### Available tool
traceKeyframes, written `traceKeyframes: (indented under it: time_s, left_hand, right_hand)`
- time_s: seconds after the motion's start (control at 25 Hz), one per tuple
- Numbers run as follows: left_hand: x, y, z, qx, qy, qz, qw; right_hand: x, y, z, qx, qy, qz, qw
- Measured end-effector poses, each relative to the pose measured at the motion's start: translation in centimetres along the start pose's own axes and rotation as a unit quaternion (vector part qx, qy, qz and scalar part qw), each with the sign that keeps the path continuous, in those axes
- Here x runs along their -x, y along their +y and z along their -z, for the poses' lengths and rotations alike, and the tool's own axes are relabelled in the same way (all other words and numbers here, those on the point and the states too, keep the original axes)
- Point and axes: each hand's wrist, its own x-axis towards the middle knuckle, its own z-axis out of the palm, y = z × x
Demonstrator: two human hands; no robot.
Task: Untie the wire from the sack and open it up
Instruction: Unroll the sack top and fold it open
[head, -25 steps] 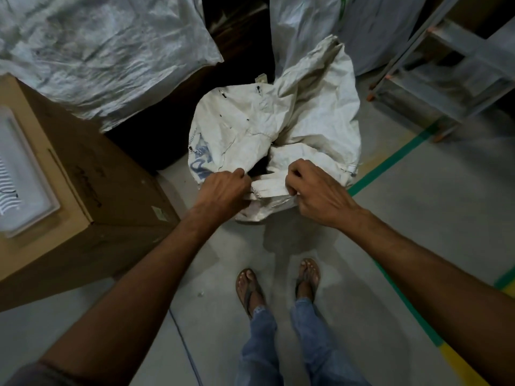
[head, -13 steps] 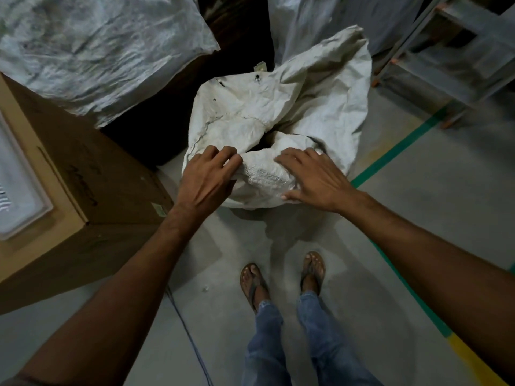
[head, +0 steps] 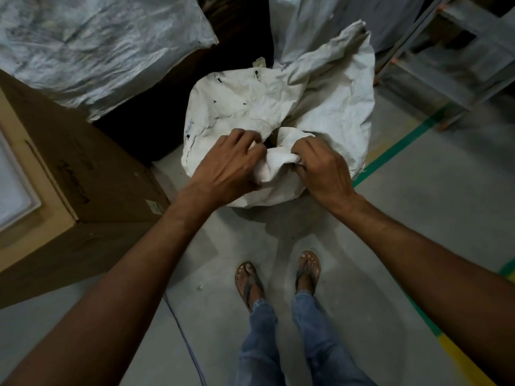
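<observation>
The floor [head: 418, 218] is grey concrete, smooth and dim, and a green line [head: 395, 151] runs across it at the right, with a yellow stripe [head: 457, 355] nearer to the person. The white woven sack [head: 328, 107] stands on this floor just in front of the person's feet [head: 249, 282], which wear sandals. It stands upright with its mouth turned up. The top cloth is much crumpled, and one loose flap rises toward the far right. A small dark opening [head: 271, 140] shows at the mouth, between the two hands.

The left hand [head: 225, 168] has its fingers curled into the near rim of the sack. The right hand [head: 323, 168] grips a thick fold of the same rim, its fingers closed around the cloth.

A large cardboard box [head: 92, 174] stands close at the left of the sack. Behind it lies a big pale bale [head: 97, 45]. A metal frame [head: 451, 51] stands at the far right. A thin cable [head: 184, 338] lies on the floor under the left arm.
</observation>
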Motion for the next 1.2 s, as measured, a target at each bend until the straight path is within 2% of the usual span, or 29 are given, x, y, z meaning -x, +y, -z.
traceKeyframes:
  time_s: [0.08,0.2,0.28,0.4,0.56,0.72,0.8,0.88,0.96,1.12,1.2]
  left_hand:
    - [-0.1,0.2,-0.9,-0.012,0.014,0.013,1.0]
    - [0.8,0.4,-2.5,-0.024,0.096,0.095,0.991]
    - [1.5,0.3,-3.6,-0.028,0.157,0.115,0.981]
    - [2.3,0.3,-4.0,-0.032,0.195,0.105,0.975]
    - [2.9,0.5,-3.6,-0.058,0.139,0.058,0.987]
    - [4.5,-1.1,-4.3,-0.013,0.056,0.069,0.996]
    - [5.8,-2.2,-5.5,0.01,0.004,0.018,1.0]
    - [6.9,-2.2,-6.4,0.051,-0.065,-0.012,0.997]
    - [6.7,-1.5,-6.9,0.106,-0.119,0.014,0.987]
    - [4.6,0.4,-7.7,0.196,-0.09,0.0,0.976]
    - [3.8,1.5,-8.3,0.242,-0.1,0.041,0.964]
  right_hand:
    - [-0.3,-0.4,0.1,0.029,0.057,0.039,0.997]
    - [-0.5,-1.3,-0.2,0.058,0.091,0.047,0.993]
    - [-0.4,-1.5,-0.8,0.048,0.073,0.042,0.995]
    - [0.8,-1.5,-1.6,0.023,-0.017,0.08,0.996]
    - [1.4,-2.1,-0.7,0.022,-0.084,0.057,0.995]
    - [3.0,-1.9,1.2,-0.101,-0.236,0.04,0.966]
    - [4.0,-1.6,1.5,-0.128,-0.27,0.027,0.954]
    - [4.3,-1.2,1.1,-0.121,-0.243,0.02,0.962]
    - [4.3,-1.3,0.6,-0.123,-0.214,0.001,0.969]
    - [4.5,-2.5,-0.8,-0.103,-0.126,-0.018,0.986]
    - [4.7,-2.9,-1.5,-0.069,-0.094,0.01,0.993]
